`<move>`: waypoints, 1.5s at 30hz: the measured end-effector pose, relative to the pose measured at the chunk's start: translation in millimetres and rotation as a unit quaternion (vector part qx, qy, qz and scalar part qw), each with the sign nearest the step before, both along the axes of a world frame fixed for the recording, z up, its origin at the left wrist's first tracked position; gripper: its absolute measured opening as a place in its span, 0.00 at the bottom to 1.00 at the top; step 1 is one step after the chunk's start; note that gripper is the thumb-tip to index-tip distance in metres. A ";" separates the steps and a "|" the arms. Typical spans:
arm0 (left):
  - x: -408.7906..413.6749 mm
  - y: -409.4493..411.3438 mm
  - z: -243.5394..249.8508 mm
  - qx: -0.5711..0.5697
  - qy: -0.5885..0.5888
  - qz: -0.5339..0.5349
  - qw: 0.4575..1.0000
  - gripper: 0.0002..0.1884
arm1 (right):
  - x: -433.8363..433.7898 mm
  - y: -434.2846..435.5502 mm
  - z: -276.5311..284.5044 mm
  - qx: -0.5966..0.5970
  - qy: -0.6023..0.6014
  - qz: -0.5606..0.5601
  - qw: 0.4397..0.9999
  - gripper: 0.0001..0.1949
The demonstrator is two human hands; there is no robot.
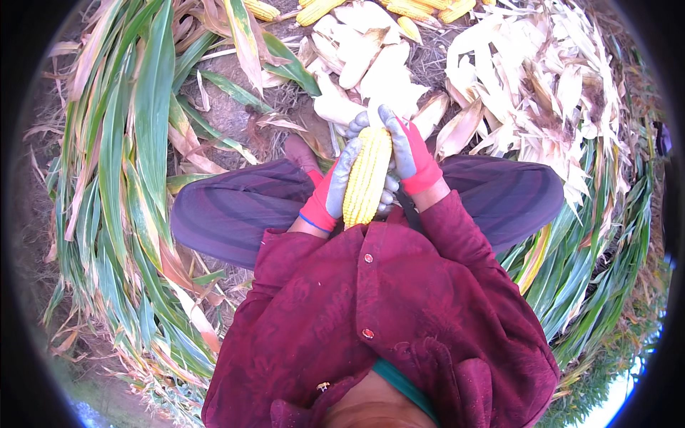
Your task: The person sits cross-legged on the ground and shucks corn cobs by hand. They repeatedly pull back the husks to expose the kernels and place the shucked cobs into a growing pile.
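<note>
A bare yellow corn cob [366, 179] is held upright between both hands, close to the chest. My left hand [336, 184], in a red and grey coated work glove, wraps the cob's left side. On the other side my right hand [409, 152], gloved the same way, grips the cob's upper end and right edge; pale husk is at that end. Some fingers of both hands are hidden behind the cob. Just beyond the hands lie loose pale corn husks [369, 64].
Husked yellow cobs [321, 9] lie on the soil at the top. A large heap of dry husks [540, 91] is at upper right. Green corn stalks with leaves [123, 160] are piled at left, and more stalks [578, 278] at right. Crossed legs [235, 208] flank the hands.
</note>
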State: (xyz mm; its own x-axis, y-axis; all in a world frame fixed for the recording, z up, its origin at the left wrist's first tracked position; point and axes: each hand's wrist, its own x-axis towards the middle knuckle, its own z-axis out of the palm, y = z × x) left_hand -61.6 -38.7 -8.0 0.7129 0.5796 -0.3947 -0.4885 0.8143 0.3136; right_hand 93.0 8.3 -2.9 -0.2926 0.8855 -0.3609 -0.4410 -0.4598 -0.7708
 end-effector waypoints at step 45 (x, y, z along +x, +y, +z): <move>2.1 -14.9 -52.4 0.313 0.557 -0.057 0.767 0.33 | -3.4 -44.9 -63.9 -0.185 0.270 0.052 0.944 0.26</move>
